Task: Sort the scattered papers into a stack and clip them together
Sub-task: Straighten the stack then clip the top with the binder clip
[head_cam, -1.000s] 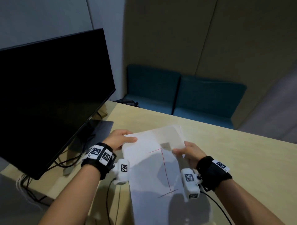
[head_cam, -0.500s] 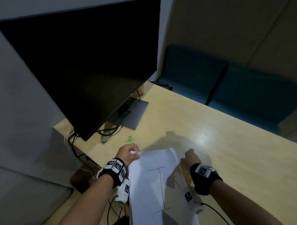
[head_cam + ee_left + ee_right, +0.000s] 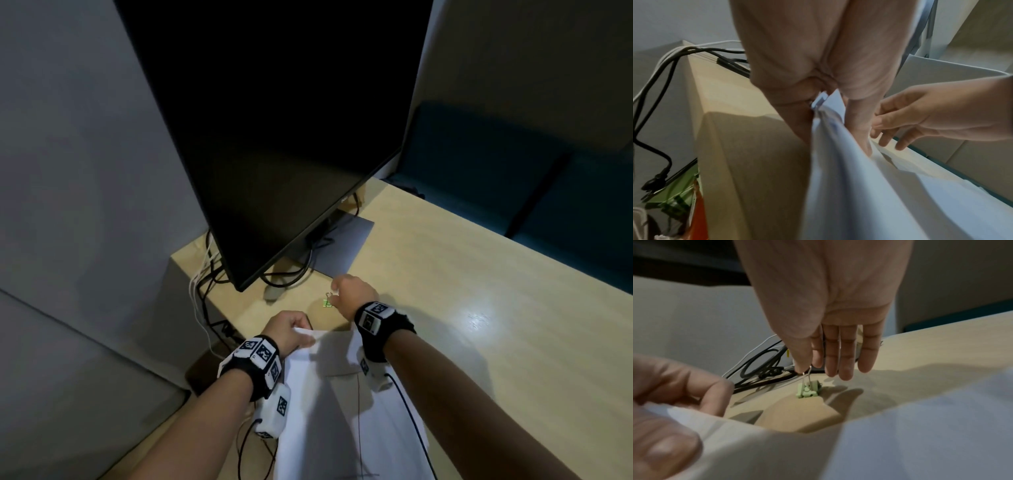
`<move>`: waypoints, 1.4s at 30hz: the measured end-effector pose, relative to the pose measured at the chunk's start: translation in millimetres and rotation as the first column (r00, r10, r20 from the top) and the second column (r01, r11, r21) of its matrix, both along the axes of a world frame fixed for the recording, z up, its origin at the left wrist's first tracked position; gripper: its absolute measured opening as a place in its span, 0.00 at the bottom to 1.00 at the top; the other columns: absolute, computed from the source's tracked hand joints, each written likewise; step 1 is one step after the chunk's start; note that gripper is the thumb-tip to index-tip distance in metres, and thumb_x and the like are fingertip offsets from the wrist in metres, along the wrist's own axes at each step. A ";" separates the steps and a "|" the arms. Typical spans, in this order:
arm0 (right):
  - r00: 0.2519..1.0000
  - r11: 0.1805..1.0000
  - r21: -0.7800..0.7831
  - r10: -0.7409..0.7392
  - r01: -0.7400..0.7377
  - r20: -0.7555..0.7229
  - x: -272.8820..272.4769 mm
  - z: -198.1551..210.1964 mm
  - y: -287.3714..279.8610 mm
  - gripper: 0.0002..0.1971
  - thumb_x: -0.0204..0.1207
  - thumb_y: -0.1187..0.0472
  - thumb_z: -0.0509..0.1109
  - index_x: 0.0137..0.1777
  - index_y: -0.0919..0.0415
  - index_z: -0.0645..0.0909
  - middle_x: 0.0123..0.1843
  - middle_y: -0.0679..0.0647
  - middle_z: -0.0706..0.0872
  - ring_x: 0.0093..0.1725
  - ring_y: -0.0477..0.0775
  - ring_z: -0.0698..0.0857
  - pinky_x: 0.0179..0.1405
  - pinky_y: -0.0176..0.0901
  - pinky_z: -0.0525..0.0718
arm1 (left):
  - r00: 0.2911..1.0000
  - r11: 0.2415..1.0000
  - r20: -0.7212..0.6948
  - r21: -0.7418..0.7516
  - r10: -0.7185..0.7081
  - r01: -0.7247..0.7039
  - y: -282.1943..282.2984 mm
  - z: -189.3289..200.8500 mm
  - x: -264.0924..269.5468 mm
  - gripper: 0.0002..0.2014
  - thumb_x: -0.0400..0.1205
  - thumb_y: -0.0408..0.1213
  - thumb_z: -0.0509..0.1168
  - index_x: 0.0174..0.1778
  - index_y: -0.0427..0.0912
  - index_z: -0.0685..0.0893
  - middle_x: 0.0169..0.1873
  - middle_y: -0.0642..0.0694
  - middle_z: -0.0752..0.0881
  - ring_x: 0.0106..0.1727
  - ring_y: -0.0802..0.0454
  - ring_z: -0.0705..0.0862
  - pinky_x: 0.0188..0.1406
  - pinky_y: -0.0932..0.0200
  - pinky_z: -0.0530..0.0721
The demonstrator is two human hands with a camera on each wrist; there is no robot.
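A stack of white papers [image 3: 342, 411] with a red line on the top sheet lies at the near edge of the wooden desk [image 3: 479, 325]. My left hand [image 3: 305, 337] pinches its far left corner between thumb and fingers [image 3: 818, 104]. A small green binder clip [image 3: 327, 302] sits on the desk just beyond the papers. My right hand [image 3: 337, 291] reaches over it. In the right wrist view, thumb and index finger pinch the clip's [image 3: 807, 390] upright wire handle while the other fingers [image 3: 846, 360] stay straight. The clip's body still touches the desk.
A large black monitor [image 3: 291, 120] stands at the desk's far left on a flat grey base [image 3: 346, 246], just beyond the clip. Black and white cables [image 3: 205, 284] hang over the left desk edge. Teal seats [image 3: 513, 171] lie behind the desk.
My right hand let go of the papers' right edge and moved forward-left to the green clip. The left hand kept its hold on the corner. The head view swung left and down.
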State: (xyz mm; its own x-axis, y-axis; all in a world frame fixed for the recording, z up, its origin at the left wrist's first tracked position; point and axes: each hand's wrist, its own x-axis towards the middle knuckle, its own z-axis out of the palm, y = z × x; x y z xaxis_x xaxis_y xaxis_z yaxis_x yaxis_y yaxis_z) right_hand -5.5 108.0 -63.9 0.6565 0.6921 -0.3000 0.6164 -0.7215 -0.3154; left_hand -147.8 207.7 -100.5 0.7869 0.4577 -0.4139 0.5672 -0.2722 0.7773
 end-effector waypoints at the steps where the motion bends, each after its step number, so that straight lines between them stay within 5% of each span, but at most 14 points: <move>1: 1.000 1.000 0.000 0.007 -0.007 -0.001 0.1 -3.9 4.8 0.17 0.81 0.54 0.63 0.66 0.61 0.75 0.66 0.60 0.80 0.64 0.63 0.80 0.59 0.51 0.80 | 1.000 1.000 0.001 0.002 -0.004 0.004 2.5 -1.2 0.6 0.17 0.69 0.27 0.76 0.24 0.48 0.76 0.27 0.49 0.80 0.32 0.54 0.77 0.36 0.63 0.74; 7: 1.000 1.000 0.023 -0.010 0.011 -0.011 1.8 -13.4 13.6 0.10 0.79 0.60 0.63 0.56 0.62 0.81 0.62 0.63 0.81 0.60 0.65 0.82 0.55 0.52 0.82 | 0.999 0.999 -0.005 0.041 -0.036 0.036 7.0 0.7 6.7 0.16 0.68 0.27 0.76 0.25 0.49 0.77 0.33 0.46 0.83 0.36 0.52 0.78 0.39 0.62 0.75; 9: 0.996 0.994 0.079 -0.071 0.076 -0.061 6.0 -8.8 6.4 0.05 0.78 0.61 0.64 0.44 0.60 0.81 0.62 0.63 0.79 0.59 0.65 0.82 0.56 0.50 0.80 | 1.000 0.998 0.019 0.054 -0.019 0.018 4.8 6.4 12.2 0.17 0.68 0.26 0.75 0.25 0.49 0.77 0.32 0.47 0.81 0.36 0.51 0.78 0.39 0.61 0.75; 13: 0.959 0.950 0.180 -0.223 0.253 -0.174 27.6 18.1 -36.0 0.16 0.75 0.61 0.68 0.29 0.51 0.67 0.56 0.64 0.86 0.55 0.65 0.84 0.47 0.46 0.78 | 0.994 0.994 0.070 0.082 -0.082 0.076 -11.9 35.2 31.7 0.16 0.69 0.25 0.73 0.25 0.48 0.76 0.25 0.55 0.78 0.30 0.56 0.74 0.31 0.64 0.72; 17: 0.970 0.964 0.149 -0.203 0.222 -0.131 51.7 70.4 -96.3 0.09 0.73 0.62 0.67 0.34 0.53 0.73 0.53 0.62 0.88 0.53 0.64 0.85 0.53 0.52 0.84 | 0.970 0.972 0.115 0.125 -0.215 0.201 -37.0 75.7 64.9 0.14 0.70 0.26 0.72 0.26 0.45 0.77 0.23 0.56 0.78 0.29 0.54 0.75 0.26 0.64 0.70; 22: 0.988 0.980 0.131 -0.150 0.153 -0.029 67.2 130.7 -162.3 0.02 0.72 0.62 0.71 0.43 0.56 0.83 0.50 0.52 0.88 0.44 0.54 0.80 0.45 0.40 0.78 | 0.923 0.924 0.144 0.198 -0.357 0.327 -83.1 123.8 113.2 0.17 0.71 0.29 0.73 0.23 0.50 0.75 0.21 0.58 0.78 0.26 0.61 0.74 0.27 0.65 0.70; 25: 0.985 0.976 0.135 -0.171 0.170 -0.001 70.3 149.2 -193.9 0.09 0.71 0.63 0.73 0.46 0.51 0.77 0.45 0.48 0.82 0.42 0.51 0.77 0.42 0.38 0.73 | 0.870 0.867 0.146 0.255 -0.472 0.428 -112.3 143.1 140.3 0.16 0.71 0.31 0.73 0.23 0.51 0.75 0.26 0.52 0.82 0.32 0.54 0.78 0.35 0.62 0.74; 27: 0.974 0.968 0.125 -0.224 0.219 0.029 72.7 157.1 -212.5 0.14 0.70 0.63 0.74 0.55 0.55 0.80 0.46 0.52 0.84 0.43 0.53 0.78 0.44 0.40 0.76 | 0.840 0.832 0.143 0.296 -0.524 0.469 -132.8 153.5 154.7 0.15 0.70 0.32 0.72 0.23 0.51 0.76 0.31 0.42 0.86 0.34 0.50 0.80 0.36 0.61 0.77; 29: 0.961 0.960 0.093 -0.270 0.264 0.058 75.1 164.1 -229.4 0.20 0.70 0.64 0.74 0.63 0.61 0.81 0.52 0.57 0.87 0.47 0.57 0.81 0.45 0.41 0.77 | 0.812 0.798 0.148 0.347 -0.565 0.492 -151.7 160.7 165.9 0.15 0.69 0.32 0.72 0.23 0.52 0.75 0.32 0.43 0.86 0.34 0.49 0.81 0.37 0.62 0.78; 33: 0.944 0.955 0.037 -0.295 0.293 0.144 78.2 170.9 -260.9 0.16 0.71 0.66 0.73 0.60 0.63 0.82 0.57 0.59 0.86 0.56 0.60 0.84 0.46 0.41 0.76 | 0.768 0.727 0.115 0.435 -0.630 0.532 -180.0 167.5 181.2 0.13 0.70 0.32 0.71 0.25 0.50 0.76 0.32 0.48 0.84 0.37 0.49 0.80 0.38 0.60 0.76; 38: 0.920 0.950 0.048 -0.310 0.308 0.239 75.1 173.0 -287.4 0.15 0.71 0.68 0.71 0.57 0.58 0.84 0.57 0.55 0.87 0.55 0.59 0.85 0.47 0.42 0.78 | 0.705 0.637 0.078 0.507 -0.705 0.581 -207.4 172.4 189.3 0.10 0.71 0.33 0.72 0.30 0.49 0.77 0.32 0.49 0.82 0.39 0.48 0.78 0.37 0.60 0.72; 42: 0.932 0.953 0.104 -0.302 0.286 0.200 74.9 180.0 -298.1 0.16 0.65 0.67 0.79 0.54 0.60 0.86 0.49 0.53 0.88 0.48 0.56 0.84 0.41 0.39 0.79 | 0.677 0.609 0.085 0.530 -0.731 0.590 -219.3 176.6 194.1 0.11 0.72 0.33 0.72 0.31 0.48 0.77 0.33 0.51 0.80 0.40 0.49 0.77 0.39 0.60 0.70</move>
